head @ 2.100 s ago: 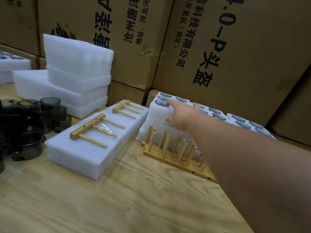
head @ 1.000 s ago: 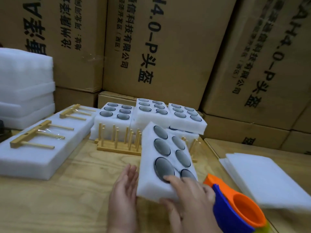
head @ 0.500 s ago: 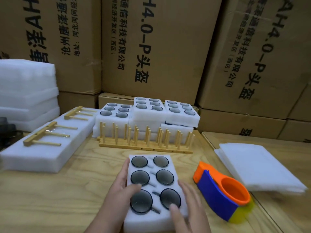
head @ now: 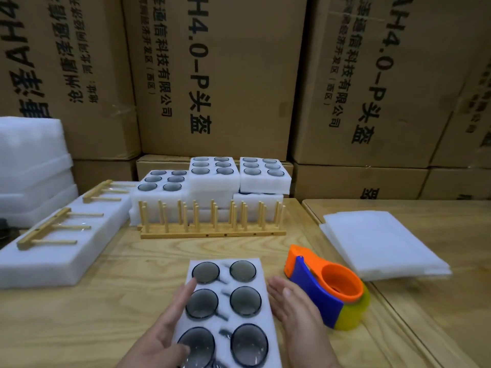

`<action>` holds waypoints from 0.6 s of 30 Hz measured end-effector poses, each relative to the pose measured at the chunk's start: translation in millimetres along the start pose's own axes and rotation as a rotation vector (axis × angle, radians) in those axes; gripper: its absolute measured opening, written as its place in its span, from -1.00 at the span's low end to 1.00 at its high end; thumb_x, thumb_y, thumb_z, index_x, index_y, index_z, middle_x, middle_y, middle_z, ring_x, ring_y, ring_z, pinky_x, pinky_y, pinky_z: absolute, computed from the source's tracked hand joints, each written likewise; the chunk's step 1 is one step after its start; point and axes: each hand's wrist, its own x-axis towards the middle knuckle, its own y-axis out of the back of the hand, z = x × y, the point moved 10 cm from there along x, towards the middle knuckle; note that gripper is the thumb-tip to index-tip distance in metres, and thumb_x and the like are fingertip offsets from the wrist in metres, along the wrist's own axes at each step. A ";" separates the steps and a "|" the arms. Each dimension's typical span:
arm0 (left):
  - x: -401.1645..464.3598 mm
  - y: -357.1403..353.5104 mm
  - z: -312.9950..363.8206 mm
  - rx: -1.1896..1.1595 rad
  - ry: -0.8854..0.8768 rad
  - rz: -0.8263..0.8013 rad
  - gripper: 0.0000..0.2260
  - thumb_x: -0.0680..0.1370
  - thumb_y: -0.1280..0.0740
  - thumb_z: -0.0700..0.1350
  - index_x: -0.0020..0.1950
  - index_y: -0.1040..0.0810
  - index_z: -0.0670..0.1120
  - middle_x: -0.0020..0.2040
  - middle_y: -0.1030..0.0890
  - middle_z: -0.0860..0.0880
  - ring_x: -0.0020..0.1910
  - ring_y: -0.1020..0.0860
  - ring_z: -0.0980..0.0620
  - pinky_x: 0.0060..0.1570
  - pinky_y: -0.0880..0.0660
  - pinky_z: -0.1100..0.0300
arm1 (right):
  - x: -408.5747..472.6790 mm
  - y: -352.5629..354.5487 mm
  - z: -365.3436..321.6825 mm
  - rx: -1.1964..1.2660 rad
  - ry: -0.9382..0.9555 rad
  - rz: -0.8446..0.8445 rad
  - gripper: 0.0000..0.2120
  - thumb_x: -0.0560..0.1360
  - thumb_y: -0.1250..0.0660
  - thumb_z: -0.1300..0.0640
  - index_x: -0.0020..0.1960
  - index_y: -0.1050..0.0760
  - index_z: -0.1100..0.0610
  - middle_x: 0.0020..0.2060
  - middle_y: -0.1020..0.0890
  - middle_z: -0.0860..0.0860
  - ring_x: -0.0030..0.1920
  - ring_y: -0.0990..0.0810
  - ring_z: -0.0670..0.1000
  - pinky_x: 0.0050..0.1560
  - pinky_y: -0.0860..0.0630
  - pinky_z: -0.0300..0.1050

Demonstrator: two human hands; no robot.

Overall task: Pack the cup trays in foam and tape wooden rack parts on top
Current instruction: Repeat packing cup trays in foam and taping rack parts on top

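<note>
Risk, near item: the foam cup tray (head: 228, 309), six dark cups seated in its holes, is lying on the bench (head: 111, 309) at the near edge, between the hands. The left hand (head: 170, 325) is resting flat on the tray's left side, fingers straight, gripping nothing; the right hand (head: 295, 309) is standing open against the tray's right edge. Neither is clasping the tray, so a careless lift or tilt could let it slide and shed cups.

Far left: a stack of white foam blocks (head: 32, 166) is sitting against the cartons.

Left: a long foam block (head: 53, 258) is carrying two wooden rack parts (head: 50, 229), comb-shaped, seemingly under clear tape.

Centre rear: a wooden peg rack (head: 212, 221) is standing in front of further filled cup trays (head: 212, 173), blocking a straight reach to them.

Right: an orange-and-blue tape dispenser (head: 326, 288) is lying just beside the right hand; a sideways sweep could knock it.

Far right: thin foam sheets (head: 380, 243) are lying stacked, well apart from the tray; covering it means reaching past the dispenser.

Behind: cardboard cartons (head: 212, 75) are walling the bench.
</note>
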 end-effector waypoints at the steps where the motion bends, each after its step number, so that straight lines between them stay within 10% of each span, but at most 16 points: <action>1: -5.0 -6.2 5.7 0.049 -0.009 -0.020 -0.20 0.39 -0.39 -0.35 0.57 -0.17 0.02 0.63 -0.14 0.02 0.64 0.00 -0.02 0.57 0.01 0.09 | -0.3 -1.1 -0.1 0.012 -0.010 -0.010 -0.78 0.59 -0.24 0.31 0.10 -0.65 0.20 0.05 -0.74 0.14 0.13 -0.70 0.11 0.12 -0.60 -0.05; 3: -17.7 -4.7 11.3 0.103 -0.012 0.056 -0.34 0.56 -0.42 -0.26 0.57 -0.16 -0.07 0.65 -0.08 -0.07 0.63 -0.01 0.03 0.38 -0.16 0.40 | -3.2 -6.7 -2.5 -0.016 -0.012 -0.055 -0.78 0.59 -0.26 0.27 0.15 -0.63 0.17 0.06 -0.75 0.08 0.11 -0.71 0.02 -0.03 -0.63 -0.21; 6: -21.1 -15.9 30.3 0.439 -0.053 0.136 -0.39 0.33 -0.32 0.21 0.38 -0.33 0.53 0.60 0.03 0.21 0.56 0.17 0.29 0.32 -0.05 0.53 | -3.0 -7.2 -1.4 -0.062 -0.014 -0.081 -0.79 0.61 -0.27 0.27 0.16 -0.63 0.15 0.04 -0.75 0.05 0.09 -0.72 0.01 -0.04 -0.62 -0.20; 9: -15.0 -30.5 48.2 0.732 -0.097 0.146 -0.35 0.30 -0.08 0.31 0.40 -0.04 0.60 0.50 0.20 0.48 0.43 0.41 0.47 0.54 0.02 0.24 | -4.4 -8.1 -2.4 -0.079 -0.017 -0.086 -0.79 0.63 -0.26 0.27 0.16 -0.64 0.18 0.05 -0.74 0.12 0.12 -0.71 0.10 0.10 -0.62 0.00; 13: 22.2 -65.1 59.4 1.105 -0.088 0.153 -0.44 0.56 -0.01 0.33 0.54 0.07 0.46 0.59 0.30 0.29 0.56 0.41 0.16 0.57 0.29 0.05 | -7.5 -8.1 -3.0 -0.115 -0.028 -0.066 -0.78 0.63 -0.28 0.27 0.08 -0.70 0.12 0.04 -0.74 0.11 0.12 -0.71 0.11 0.14 -0.59 0.07; 18: 38.3 -69.9 28.1 1.212 0.058 0.132 -0.27 0.36 0.20 0.52 0.55 0.12 0.47 0.64 0.23 0.19 0.62 0.28 0.05 0.57 0.27 -0.08 | -14.2 -7.4 -7.7 -0.149 -0.040 -0.020 -0.72 0.61 -0.30 0.30 0.00 -0.73 0.02 0.04 -0.74 0.08 0.12 -0.71 0.08 0.15 -0.62 0.05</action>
